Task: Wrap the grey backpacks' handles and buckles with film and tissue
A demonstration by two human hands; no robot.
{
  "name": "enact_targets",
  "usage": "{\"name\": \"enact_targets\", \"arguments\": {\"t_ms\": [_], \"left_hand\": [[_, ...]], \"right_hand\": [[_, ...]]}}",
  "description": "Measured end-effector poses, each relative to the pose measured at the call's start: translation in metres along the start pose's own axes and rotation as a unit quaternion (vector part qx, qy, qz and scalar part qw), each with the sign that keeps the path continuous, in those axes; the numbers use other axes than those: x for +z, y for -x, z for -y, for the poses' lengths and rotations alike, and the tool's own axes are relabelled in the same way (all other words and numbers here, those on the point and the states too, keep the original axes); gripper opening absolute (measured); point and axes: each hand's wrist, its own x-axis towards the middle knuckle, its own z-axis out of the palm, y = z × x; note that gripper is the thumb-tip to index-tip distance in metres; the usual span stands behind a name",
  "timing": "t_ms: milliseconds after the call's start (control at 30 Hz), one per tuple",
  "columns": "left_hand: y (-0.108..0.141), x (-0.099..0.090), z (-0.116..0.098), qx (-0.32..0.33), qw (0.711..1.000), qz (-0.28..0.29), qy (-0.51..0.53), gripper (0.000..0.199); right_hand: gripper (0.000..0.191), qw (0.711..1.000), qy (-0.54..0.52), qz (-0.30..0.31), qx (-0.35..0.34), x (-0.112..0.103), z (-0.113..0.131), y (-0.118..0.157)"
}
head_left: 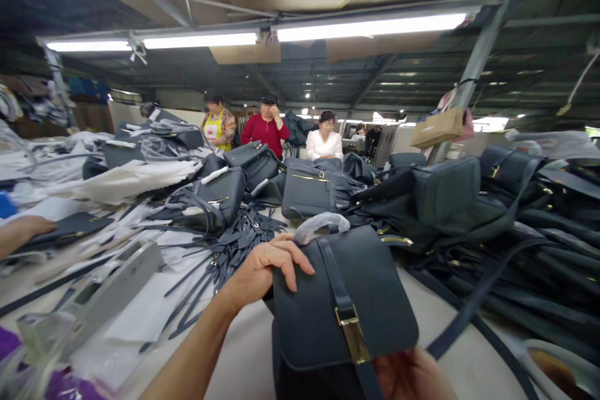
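Note:
A dark blue-green leather bag [375,287] stands close before me, its front flap down. Down the flap runs a strap with a gold-coloured buckle [351,331], and clear plastic wraps the top handle [323,225]. My left hand [281,262] grips the bag's upper left edge, fingers bent over the flap. At the lower right, my right hand [412,375] is at the flap's bottom edge beside the strap; its fingers are partly hidden under the flap. Just behind the bag lies a heap of short dark straps with buckles [248,234].
Similar bags [314,187] pile up across the table's far side, with more bags and long straps [529,281] at right. White paper sheets [145,306] and a grey metal device [112,294] lie at left. A co-worker's hand [32,228] reaches in there. Several people stand beyond.

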Motion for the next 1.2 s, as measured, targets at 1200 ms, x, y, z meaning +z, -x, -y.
{"name": "enact_targets", "arguments": {"t_ms": [1200], "left_hand": [[0.022,0.051,-0.034,-0.368,0.929,-0.010,-0.037,0.012]], "right_hand": [[0.037,0.991,-0.088,-0.083,-0.050,0.056,-0.023,-0.016]]}}
